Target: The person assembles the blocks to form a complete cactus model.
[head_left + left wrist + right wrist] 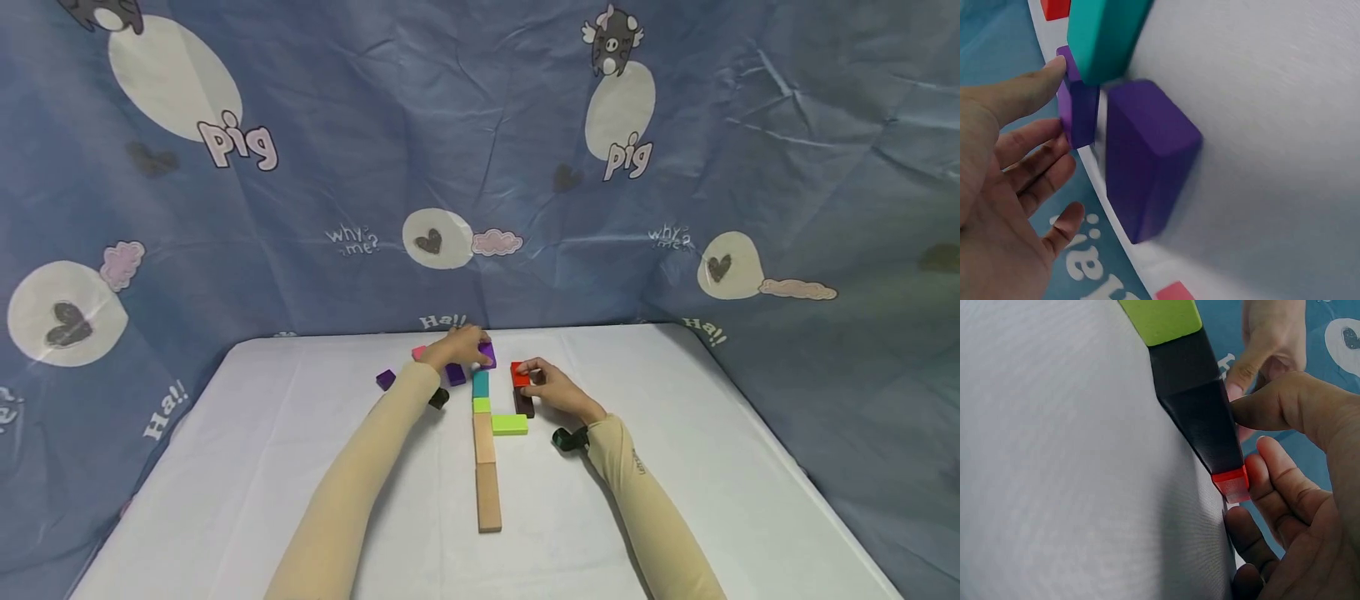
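My left hand (463, 345) reaches to the table's far side. Its thumb and forefinger pinch a purple block (1079, 103) by opposite edges, while the other fingers hang free. A darker purple block (1147, 144) stands beside that hand, and a teal block (481, 384) lies just nearer. To the right, my right hand (555, 390) has its fingers curled at a red block (521, 374). The right thumb lies close to where red meets a black block (1194, 394); its exact contact is partly hidden. The black block runs toward me from the red one.
A row of blocks runs toward me from the teal one: a lime block (482, 406), then two wooden blocks (488, 497). Another lime block (510, 425) juts right. Left lie a small purple block (386, 380) and a pink block (419, 352). Patterned blue cloth (525, 283) hangs behind the white table (247, 467).
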{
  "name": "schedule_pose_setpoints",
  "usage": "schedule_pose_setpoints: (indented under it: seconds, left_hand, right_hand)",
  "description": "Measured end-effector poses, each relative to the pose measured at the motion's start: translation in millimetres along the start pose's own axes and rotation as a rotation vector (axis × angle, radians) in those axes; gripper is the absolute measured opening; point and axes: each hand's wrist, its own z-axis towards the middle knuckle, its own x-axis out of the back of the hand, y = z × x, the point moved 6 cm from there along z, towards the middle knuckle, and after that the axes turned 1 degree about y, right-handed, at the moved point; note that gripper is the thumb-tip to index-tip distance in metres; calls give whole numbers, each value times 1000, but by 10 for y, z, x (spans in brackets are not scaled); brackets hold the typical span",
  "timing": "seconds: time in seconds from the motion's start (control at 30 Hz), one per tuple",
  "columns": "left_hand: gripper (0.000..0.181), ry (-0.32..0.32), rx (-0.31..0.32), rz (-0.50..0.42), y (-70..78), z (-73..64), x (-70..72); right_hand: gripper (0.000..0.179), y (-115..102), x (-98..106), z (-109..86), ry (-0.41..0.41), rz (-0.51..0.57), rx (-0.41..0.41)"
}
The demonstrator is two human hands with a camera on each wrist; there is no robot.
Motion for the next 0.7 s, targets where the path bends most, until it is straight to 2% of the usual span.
schedule_pose_setpoints:
  seconds: [0.27,0.43,0.7]
  left_hand:
    - [54,-3,8,-16,-103,-105,20]
    - [56,-20,12,-40,-158,-118,-3]
    - [56,-28,-14,-70,-209,-127,-31]
  right_hand:
    - [36,-15,7,-19,-1,0,5]
    - [38,-1,3,-7,-7,16,16]
    - [38,-18,-5,-12,-14,15,0]
